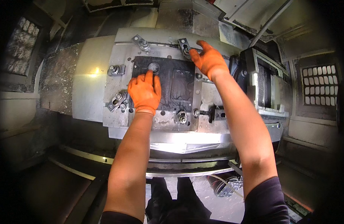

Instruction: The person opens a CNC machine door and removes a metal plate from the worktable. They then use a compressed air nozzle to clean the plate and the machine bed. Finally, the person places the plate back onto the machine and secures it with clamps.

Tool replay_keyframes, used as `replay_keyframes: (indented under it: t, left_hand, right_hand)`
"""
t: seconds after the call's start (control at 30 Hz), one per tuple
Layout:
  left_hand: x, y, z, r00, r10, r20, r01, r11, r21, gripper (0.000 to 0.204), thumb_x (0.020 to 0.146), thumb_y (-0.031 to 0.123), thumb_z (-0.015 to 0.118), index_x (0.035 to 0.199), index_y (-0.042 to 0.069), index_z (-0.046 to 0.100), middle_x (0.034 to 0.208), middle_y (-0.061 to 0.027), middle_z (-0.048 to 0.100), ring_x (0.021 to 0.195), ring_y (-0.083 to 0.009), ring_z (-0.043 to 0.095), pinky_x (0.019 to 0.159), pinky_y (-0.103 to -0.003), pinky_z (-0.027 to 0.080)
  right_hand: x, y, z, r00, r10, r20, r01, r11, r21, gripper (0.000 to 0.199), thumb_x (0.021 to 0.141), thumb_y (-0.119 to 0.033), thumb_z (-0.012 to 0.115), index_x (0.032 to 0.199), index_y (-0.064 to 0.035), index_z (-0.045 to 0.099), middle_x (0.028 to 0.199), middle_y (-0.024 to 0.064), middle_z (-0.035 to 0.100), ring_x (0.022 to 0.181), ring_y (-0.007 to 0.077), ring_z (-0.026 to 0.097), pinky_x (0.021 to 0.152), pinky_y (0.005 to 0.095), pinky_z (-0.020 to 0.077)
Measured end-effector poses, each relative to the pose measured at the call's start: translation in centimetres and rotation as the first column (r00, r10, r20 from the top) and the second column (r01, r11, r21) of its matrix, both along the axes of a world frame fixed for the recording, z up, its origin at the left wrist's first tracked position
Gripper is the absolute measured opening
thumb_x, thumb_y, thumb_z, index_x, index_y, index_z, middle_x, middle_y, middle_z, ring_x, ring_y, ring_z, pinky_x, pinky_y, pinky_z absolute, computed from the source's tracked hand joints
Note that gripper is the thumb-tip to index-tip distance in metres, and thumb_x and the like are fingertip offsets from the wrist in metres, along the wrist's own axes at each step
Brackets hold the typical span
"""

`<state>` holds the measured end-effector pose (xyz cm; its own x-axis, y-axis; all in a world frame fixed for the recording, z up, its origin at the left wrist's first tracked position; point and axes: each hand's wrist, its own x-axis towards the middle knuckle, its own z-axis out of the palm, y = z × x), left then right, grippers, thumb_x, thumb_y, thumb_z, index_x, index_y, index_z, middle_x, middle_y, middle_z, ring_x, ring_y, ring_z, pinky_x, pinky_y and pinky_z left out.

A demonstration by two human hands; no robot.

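- Dark plate [175, 84]: flat, rectangular, near-black workpiece with a shallow recessed pocket and a round boss [154, 67] near its upper left corner; lies flat on the grey fixture plate [119, 56] inside a machine enclosure, hemmed by clamps on all sides
- Handling, as a judgement: looks like solid metal, so stiff and probably heavy for its size; surface appears dull and possibly oily, so it may slip under gloves; not fragile, though edges could be sharp; best taken by two opposite edges once the clamps are clear, since the top face offers no grip beyond the boss
- Left hand [144, 91]: in an orange glove, laid palm-down on the plate's left part, fingers spread and flat, fingertips just below the boss; pressing or steadying, closed on nothing
- Right hand [208, 59]: in an orange glove, reaching to the upper right clamp [185, 45], fingers loosely spread over it and touching; whether it pinches the clamp's bolt I cannot tell
- Other clamps: upper left [141, 43], left edge [116, 70], lower left [119, 100], lower middle [182, 118], each a strap with a bolt and nut, bearing near the plate's border
- Side block [219, 114]: dark stop at the lower right, joined by a short rod towards the plate
- Second fixture face [271, 86]: a framed opening to the right, turned away, well apart from both hands
- Enclosure walls [317, 84]: grimy sheet metal with vent grilles
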<state>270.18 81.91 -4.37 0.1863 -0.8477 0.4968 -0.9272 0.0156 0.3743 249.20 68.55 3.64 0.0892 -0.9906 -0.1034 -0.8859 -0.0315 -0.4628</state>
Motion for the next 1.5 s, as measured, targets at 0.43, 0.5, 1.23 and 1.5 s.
replay_keyframes:
  t: [0.43, 0.5, 1.23, 1.5]
  left_hand:
    - [-0.1, -0.5, -1.8, 0.999, 0.048, -0.024, -0.046, 0.995, 0.083, 0.025, 0.092, 0.023, 0.065, 0.113, 0.013, 0.072, 0.091, -0.0112, 0.067, 0.088, -0.0364, 0.062, 0.081, -0.049, 0.048]
    - [-0.1, -0.6, -1.8, 0.999, 0.048, -0.023, -0.045, 0.995, 0.092, 0.025, 0.092, 0.023, 0.065, 0.113, 0.012, 0.072, 0.092, -0.0114, 0.067, 0.088, -0.0364, 0.062, 0.081, -0.049, 0.048]
    - [-0.2, -0.8, -1.6, 0.998, 0.057, 0.000, -0.057, 0.998, 0.041, 0.024, 0.090, 0.022, 0.064, 0.110, 0.011, 0.072, 0.087, -0.0108, 0.067, 0.083, -0.0358, 0.063, 0.080, -0.049, 0.049]
    - [-0.3, -0.8, -1.7, 0.999, 0.048, -0.002, -0.047, 0.997, 0.063, 0.025, 0.092, 0.022, 0.065, 0.113, 0.012, 0.072, 0.089, -0.0123, 0.067, 0.084, -0.0373, 0.062, 0.079, -0.049, 0.047]
  right_hand:
    - [3.5, -6.2, -3.4, 0.993, 0.075, -0.087, -0.032, 0.909, 0.416, 0.088, 0.078, -0.032, 0.072, 0.158, -0.0239, 0.036, 0.135, 0.0183, 0.067, 0.123, 0.0376, 0.064, 0.104, 0.0429, 0.0486]
    - [3.2, -6.3, -3.5, 0.993, 0.067, -0.093, -0.020, 0.899, 0.437, 0.088, 0.077, -0.031, 0.072, 0.158, -0.0236, 0.037, 0.131, 0.0182, 0.069, 0.120, 0.0373, 0.065, 0.103, 0.0427, 0.0492]
    - [1.9, -6.0, -1.3, 0.780, 0.474, -0.410, -0.398, 0.880, 0.259, 0.053, 0.098, -0.048, 0.059, 0.130, -0.0066, 0.064, 0.131, 0.0223, 0.066, 0.121, 0.0407, 0.063, 0.103, 0.0468, 0.0504]
    - [3.3, -6.9, -4.5, 0.977, 0.063, -0.204, 0.009, 0.944, 0.331, 0.073, 0.089, -0.046, 0.065, 0.151, -0.0116, 0.047, 0.144, 0.0200, 0.060, 0.131, 0.0398, 0.058, 0.110, 0.0455, 0.0467]
